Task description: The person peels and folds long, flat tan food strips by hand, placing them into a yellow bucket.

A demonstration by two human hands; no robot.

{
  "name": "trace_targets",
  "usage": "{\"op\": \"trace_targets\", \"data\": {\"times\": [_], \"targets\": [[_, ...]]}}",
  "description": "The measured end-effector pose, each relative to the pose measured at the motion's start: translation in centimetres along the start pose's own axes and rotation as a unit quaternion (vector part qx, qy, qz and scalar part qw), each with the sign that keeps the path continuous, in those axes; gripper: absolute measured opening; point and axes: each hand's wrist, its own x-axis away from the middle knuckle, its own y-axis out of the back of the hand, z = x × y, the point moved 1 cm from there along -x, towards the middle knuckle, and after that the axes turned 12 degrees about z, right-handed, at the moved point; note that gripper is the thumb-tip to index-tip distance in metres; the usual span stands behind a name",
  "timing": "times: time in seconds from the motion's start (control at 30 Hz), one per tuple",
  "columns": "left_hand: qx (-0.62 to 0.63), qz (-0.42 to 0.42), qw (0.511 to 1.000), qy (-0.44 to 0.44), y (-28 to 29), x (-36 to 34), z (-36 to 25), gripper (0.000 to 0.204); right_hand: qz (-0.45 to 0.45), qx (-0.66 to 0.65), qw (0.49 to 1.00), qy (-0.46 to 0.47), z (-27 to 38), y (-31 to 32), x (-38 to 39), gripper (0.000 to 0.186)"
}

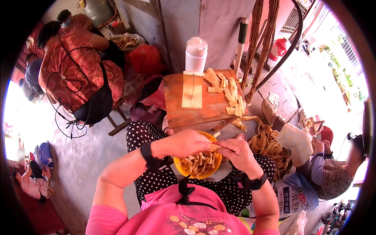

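My left hand (186, 143) and my right hand (236, 152) meet above a yellow bowl (181, 170) in my lap. Between their closed fingertips is a tan, flat strip (214, 147), partly hidden by the fingers. Short folded tan pieces (197, 163) fill much of the bowl. Beyond it stands a low reddish-brown wooden table (174, 113). A pale rectangular board (192, 96) with a dark line down its middle lies on the table. Cut tan strips (231, 92) are scattered along the table's right side.
A white lidded container (196, 58) stands behind the pale board. Long tan strips (266, 143) are heaped right of my knee, near a printed plastic bag (297, 192). One person (78, 70) sits at far left, another (333, 172) at right. Bundled sticks (260, 43) lean at back.
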Motion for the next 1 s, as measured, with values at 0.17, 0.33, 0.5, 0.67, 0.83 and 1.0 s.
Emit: {"op": "trace_targets", "data": {"times": [0.17,0.33,0.5,0.67,0.83,1.0], "targets": [[0.435,0.096,0.891,-0.093,-1.1,-1.3,2.3,0.03,-0.03,0.043,0.997,0.065,-0.4,-0.1,-0.6,0.029],[0.596,0.085,0.791,-0.109,-4.0,-2.5,5.1,0.029,-0.013,-0.042,0.999,0.031,-3.0,-1.9,-0.8,0.031],[0.607,-0.032,0.772,-0.186,-4.5,-3.5,5.0,0.028,-0.04,-0.317,0.941,-0.113,-5.3,-4.3,-0.6,0.029],[0.39,-0.209,0.872,-0.211,-3.3,-3.4,4.5,0.019,-0.159,-0.504,0.835,-0.154,-3.3,-4.3,-2.5,0.026],[0.014,-0.266,0.929,-0.258,-2.6,-3.0,3.4,0.019,0.12,-0.675,0.697,-0.208,-4.5,-4.5,-2.6,0.037],[-0.142,-0.312,0.911,-0.227,-3.6,-2.8,2.9,0.024,0.006,-0.759,0.62,-0.199,-6.1,-6.4,-2.6,0.029]]}}
